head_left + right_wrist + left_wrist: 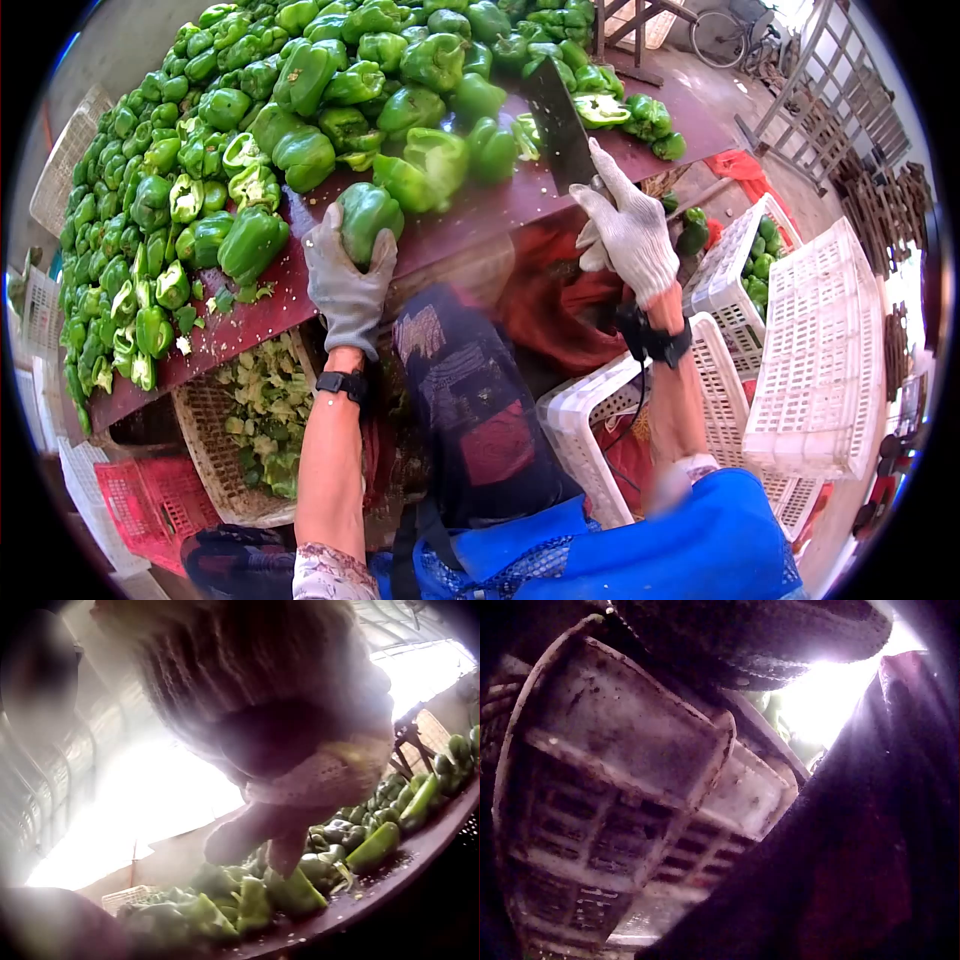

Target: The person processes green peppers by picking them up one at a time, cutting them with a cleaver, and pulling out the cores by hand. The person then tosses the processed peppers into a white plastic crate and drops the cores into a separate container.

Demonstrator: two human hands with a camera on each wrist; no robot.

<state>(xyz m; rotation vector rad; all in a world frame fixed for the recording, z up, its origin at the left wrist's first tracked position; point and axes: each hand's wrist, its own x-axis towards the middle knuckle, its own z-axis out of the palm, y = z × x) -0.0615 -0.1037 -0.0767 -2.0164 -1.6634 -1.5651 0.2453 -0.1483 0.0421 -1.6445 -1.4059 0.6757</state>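
My left hand (348,275), in a pale grey glove, grips a whole green bell pepper (370,222) at the near edge of the dark red tabletop (470,235). In the white-gloved right hand (630,225) is a knife with a wide dark blade (560,125), held with the index finger stretched out and the other fingers curled. The blade points up and away over the table. Between the hands lies a cut-open pepper (425,168). The right wrist view shows the curled right glove (300,712) above cut pepper pieces (300,889); the knife is hidden there.
A large heap of green peppers (250,110) covers the table's left and back. Below the left edge stands a crate of pepper scraps (265,410). White plastic crates (815,350) stand at the right, one holding peppers (762,265). A red crate (155,510) sits at lower left.
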